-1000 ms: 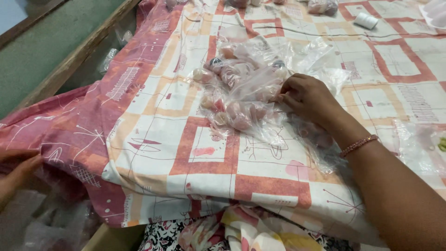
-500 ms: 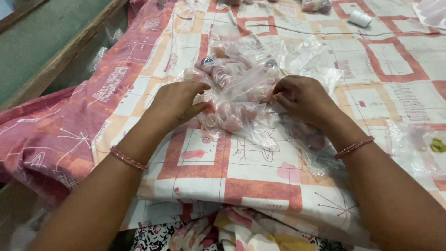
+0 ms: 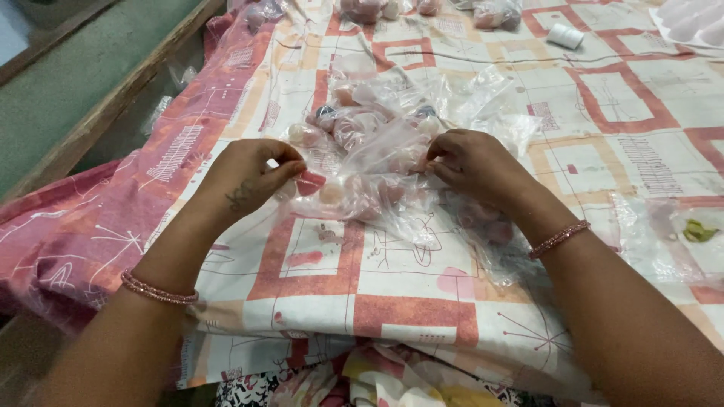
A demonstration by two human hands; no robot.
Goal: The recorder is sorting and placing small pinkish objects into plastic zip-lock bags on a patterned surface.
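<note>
Left hand: the left hand point(image 3: 245, 177) is closed in a pinch, thumb and fingers gripping the left edge of a clear plastic bag point(image 3: 381, 169); a beaded bracelet point(image 3: 157, 289) sits on its wrist.
Right hand: the right hand point(image 3: 471, 162) has its fingers curled, grasping the right part of the same bag near its top.
Bag: it is stretched between the two hands, just above the cloth, in the middle of the scene.
Contents: small rounded pink and pale pieces point(image 3: 354, 192) show through the plastic; one pink piece lies right at the left hand's fingertips.
More plastic: crumpled clear bags point(image 3: 392, 94) with similar pieces lie just beyond the hands, touching the held bag; another clear bag point(image 3: 483, 226) trails under the right wrist.
Surface: a cloth point(image 3: 317, 264) patterned with pink, orange and white squares covers the surface and hangs over its near edge.
Far right: a small white cylinder point(image 3: 565, 35) lies on the cloth, well apart from the hands; a white moulded tray point(image 3: 697, 22) sits in the corner.
Right edge: a clear wrapper with something green inside point(image 3: 697, 231).
Far edge: more small bags of pink pieces point(image 3: 494, 15).
Left: a wooden rail point(image 3: 105, 105) runs beside the cloth.
</note>
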